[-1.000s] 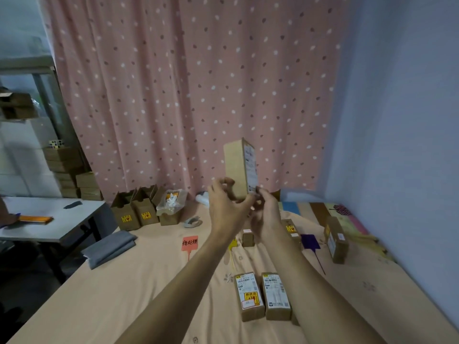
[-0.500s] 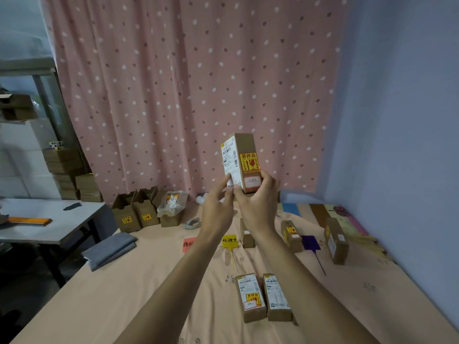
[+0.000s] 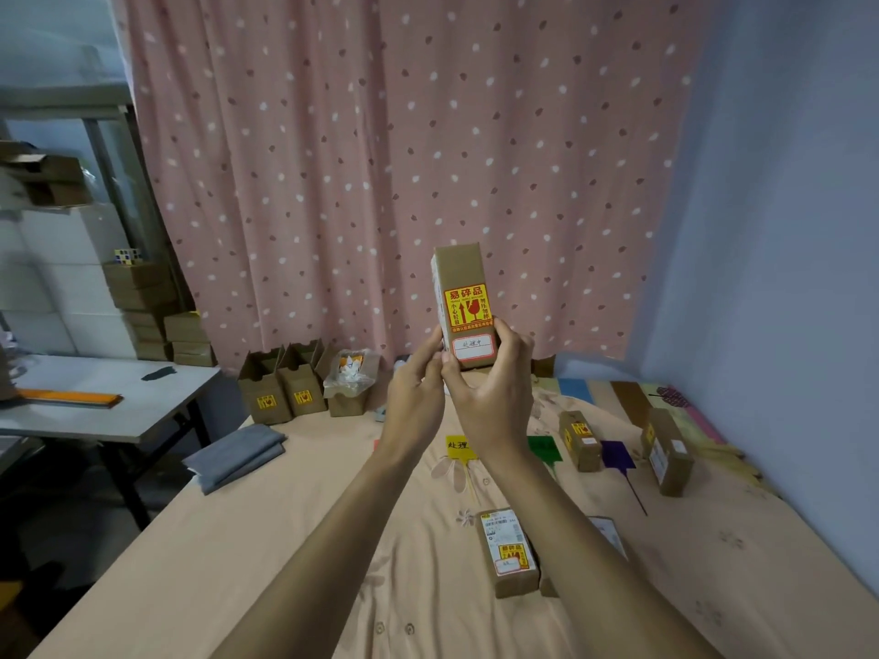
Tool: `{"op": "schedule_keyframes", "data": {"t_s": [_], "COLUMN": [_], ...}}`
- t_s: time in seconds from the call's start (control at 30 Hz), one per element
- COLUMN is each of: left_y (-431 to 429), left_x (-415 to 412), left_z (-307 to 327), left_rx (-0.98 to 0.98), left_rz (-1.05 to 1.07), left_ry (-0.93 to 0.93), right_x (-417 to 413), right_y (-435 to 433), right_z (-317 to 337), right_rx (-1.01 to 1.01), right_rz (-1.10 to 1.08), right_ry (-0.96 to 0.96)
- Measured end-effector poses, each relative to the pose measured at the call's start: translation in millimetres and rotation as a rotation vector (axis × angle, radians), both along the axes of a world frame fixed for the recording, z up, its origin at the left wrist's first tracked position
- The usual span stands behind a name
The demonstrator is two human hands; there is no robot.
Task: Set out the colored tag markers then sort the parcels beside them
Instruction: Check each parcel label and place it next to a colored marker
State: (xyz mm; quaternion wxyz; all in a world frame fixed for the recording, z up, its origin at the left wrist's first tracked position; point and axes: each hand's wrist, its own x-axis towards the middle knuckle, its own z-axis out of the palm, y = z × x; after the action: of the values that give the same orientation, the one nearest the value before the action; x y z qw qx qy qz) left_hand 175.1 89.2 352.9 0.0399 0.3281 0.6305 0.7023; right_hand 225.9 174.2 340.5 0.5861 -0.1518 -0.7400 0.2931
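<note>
1. Parcels lie spread over the bed [image 3: 238, 563], its peach flowered sheet serving as the sorting ground; one lies flat near the front [image 3: 508, 551], others sit beside the far markers.
2. Raised at eye level is the parcel being sorted [image 3: 463, 306], a tall brown carton held upright so its yellow fragile sticker and the small handwritten label beneath face the person, I judge for reading.
3. Both hands grip its lower end: the right hand [image 3: 492, 397] wraps the base from the right, the left hand [image 3: 414, 397] pinches the left edge.
4. Markers stand in a row below: a yellow tag [image 3: 459, 444], a green tag [image 3: 544, 448] and a purple tag [image 3: 617, 453], each well apart from the next, leaving room for parcels.
5. My guess: the label decides which tag this one joins.
</note>
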Motion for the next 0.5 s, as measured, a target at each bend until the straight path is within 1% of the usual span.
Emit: {"op": "schedule_keyframes", "data": {"t_s": [0.13, 0.23, 0.3, 0.5], "left_y": [-18.7, -28.6, -30.8, -2.2], "left_x": [-14.8, -25.0, -30.6, -35.9], "left_z": [-9.9, -32.7, -51.0, -110.3], "left_rx": [-0.012, -0.048, -0.078, -0.29], "left_rz": [0.066, 0.026, 0.002, -0.055], "left_ry": [0.007, -0.019, -0.06, -0.142], "right_x": [-15.2, -20.4, -20.1, -9.2], "right_y": [-16.7, -23.2, -24.3, 3.8], "right_z": [-13.4, -37.9, -57.5, -122.0], "right_rx": [-0.051, -0.087, -0.106, -0.249], "right_rz": [0.024, 0.03, 0.025, 0.057], "right_ry": [-0.028, -0.047, -0.1, -0.288]}}
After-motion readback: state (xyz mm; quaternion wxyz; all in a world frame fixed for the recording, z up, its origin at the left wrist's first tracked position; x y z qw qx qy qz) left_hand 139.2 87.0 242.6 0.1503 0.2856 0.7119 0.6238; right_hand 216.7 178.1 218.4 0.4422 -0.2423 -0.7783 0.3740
